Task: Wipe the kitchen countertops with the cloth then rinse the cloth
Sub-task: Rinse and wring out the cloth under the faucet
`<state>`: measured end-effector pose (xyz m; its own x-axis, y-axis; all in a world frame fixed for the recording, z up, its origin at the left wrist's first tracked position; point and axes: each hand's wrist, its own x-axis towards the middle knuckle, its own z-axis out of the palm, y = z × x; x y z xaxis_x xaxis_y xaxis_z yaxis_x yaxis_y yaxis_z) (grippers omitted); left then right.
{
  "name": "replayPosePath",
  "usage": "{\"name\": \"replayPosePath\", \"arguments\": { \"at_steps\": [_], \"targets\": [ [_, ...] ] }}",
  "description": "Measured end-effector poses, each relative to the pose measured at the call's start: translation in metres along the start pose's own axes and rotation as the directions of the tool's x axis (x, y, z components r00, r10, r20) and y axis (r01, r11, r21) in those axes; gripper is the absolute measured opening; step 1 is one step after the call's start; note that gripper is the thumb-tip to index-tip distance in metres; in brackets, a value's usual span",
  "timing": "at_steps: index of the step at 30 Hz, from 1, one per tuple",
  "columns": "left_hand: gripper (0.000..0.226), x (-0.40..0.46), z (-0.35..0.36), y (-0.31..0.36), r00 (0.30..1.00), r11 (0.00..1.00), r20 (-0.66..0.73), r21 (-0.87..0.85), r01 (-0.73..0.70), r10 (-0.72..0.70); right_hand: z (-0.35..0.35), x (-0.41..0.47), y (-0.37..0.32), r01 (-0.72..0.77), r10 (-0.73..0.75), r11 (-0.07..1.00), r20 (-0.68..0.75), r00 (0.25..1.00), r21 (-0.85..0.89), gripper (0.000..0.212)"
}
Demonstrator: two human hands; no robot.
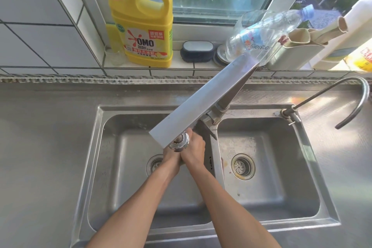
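Both hands (186, 152) under faucet (198, 100)

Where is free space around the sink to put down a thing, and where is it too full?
Free: the steel countertop left of the left basin, and the strip right of the right basin, beside the thin curved tap. Crowded: the window sill, with yellow detergent jug, brush, clear bottle and holder.

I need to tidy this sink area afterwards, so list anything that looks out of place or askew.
The clear plastic bottle on the windowsill lies tilted rather than standing, propped against the beige holder. The right sink basin shows brownish stains around its drain. The cloth is not visible; both hands are under the faucet.
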<state>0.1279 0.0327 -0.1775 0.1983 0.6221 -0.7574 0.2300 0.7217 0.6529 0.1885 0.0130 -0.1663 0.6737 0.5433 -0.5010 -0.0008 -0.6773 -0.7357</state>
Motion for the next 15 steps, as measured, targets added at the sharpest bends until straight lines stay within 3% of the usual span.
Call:
{"name": "replayPosePath", "arguments": {
  "at_steps": [2, 4, 7, 11, 13, 15],
  "targets": [
    [0.016, -0.001, 0.002, 0.003, 0.995, 0.995, 0.026, -0.009, -0.095, 0.095, 0.001, 0.006, 0.002, -0.088, 0.09, 0.991, -0.017, 0.996, 0.097, 0.046],
    [0.021, -0.005, 0.003, 0.008, 0.975, 0.971, 0.021, 0.088, -0.22, 0.219, 0.002, 0.014, 0.006, -0.217, 0.22, 0.947, 0.013, 0.975, 0.238, 0.04],
    [0.024, -0.001, -0.003, 0.006, 0.928, 0.894, 0.031, 0.255, -0.368, 0.372, 0.001, 0.019, 0.008, -0.409, 0.371, 0.845, 0.174, 0.912, 0.344, 0.03],
    [0.035, 0.004, -0.023, 0.001, 0.879, 0.791, 0.111, 0.395, -0.468, 0.465, -0.005, 0.019, 0.018, -0.43, 0.368, 0.83, 0.23, 0.901, 0.356, 0.03],
    [0.027, 0.007, -0.033, 0.003, 0.856, 0.742, 0.186, 0.431, -0.513, 0.483, -0.009, 0.021, 0.024, -0.391, 0.316, 0.838, 0.245, 0.917, 0.38, 0.038],
    [0.025, 0.011, -0.04, 0.004, 0.862, 0.762, 0.209, 0.405, -0.506, 0.461, -0.013, 0.019, 0.031, -0.318, 0.22, 0.869, 0.278, 0.935, 0.379, 0.052]
  ]
}}
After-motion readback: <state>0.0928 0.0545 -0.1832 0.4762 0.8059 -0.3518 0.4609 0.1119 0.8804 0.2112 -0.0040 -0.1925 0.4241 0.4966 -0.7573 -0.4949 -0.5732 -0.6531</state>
